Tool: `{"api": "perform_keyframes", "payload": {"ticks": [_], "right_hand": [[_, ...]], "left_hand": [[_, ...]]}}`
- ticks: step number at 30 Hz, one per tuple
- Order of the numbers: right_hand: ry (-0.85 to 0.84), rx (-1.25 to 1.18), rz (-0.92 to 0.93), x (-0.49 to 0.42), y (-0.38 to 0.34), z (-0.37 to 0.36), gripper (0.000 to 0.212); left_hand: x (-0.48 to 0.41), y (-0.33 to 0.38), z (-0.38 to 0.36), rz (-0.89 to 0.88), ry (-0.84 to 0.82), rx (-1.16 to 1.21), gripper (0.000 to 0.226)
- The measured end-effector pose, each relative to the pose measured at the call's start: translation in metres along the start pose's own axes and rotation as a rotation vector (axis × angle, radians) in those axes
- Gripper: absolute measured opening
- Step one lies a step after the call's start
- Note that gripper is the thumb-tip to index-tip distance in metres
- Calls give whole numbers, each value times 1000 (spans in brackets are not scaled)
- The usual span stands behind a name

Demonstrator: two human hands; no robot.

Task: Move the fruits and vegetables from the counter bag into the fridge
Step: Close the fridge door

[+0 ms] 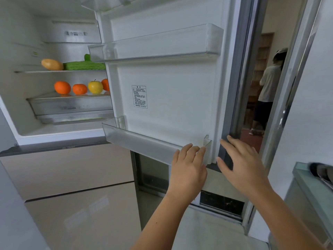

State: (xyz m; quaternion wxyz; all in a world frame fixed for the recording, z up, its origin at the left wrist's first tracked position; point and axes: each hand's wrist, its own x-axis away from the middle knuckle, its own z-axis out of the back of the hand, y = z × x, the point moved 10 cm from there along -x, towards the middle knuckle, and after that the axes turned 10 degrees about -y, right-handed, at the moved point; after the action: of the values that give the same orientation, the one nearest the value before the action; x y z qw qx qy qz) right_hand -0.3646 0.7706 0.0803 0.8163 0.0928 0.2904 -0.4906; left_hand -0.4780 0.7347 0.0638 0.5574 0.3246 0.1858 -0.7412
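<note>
Both palms flat and empty: left hand (189, 163) and right hand (241, 163) at five o'clock on the door (173, 98) (stiff, probably heavy; push its outer edge).

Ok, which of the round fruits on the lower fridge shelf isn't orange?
The yellow apple, third from the left. It has a stem on top and sits between two oranges, with another orange farthest left.

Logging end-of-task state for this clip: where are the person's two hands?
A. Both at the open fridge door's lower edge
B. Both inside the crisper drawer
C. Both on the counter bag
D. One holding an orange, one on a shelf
A: the left hand rests on the lower door bin and the right hand on the fridge door edge; both are empty.
</note>
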Motion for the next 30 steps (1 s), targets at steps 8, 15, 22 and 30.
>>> {"api": "perform_keyframes", "payload": {"ticks": [8, 15, 22, 30], "right_hand": [[10, -6, 70, 12, -28, 6, 47], [-16, -101, 133, 31, -63, 6, 48], [-8, -143, 229, 55, -112, 17, 48], [-12, -155, 348, 77, -176, 23, 46]], "left_hand": [[15, -5, 9, -10, 41, 26, 42], [39, -19, 39, 60, 70, 71, 40], [72, -40, 68, 123, 43, 58, 41], [115, -71, 109, 183, 10, -16, 45]]}}
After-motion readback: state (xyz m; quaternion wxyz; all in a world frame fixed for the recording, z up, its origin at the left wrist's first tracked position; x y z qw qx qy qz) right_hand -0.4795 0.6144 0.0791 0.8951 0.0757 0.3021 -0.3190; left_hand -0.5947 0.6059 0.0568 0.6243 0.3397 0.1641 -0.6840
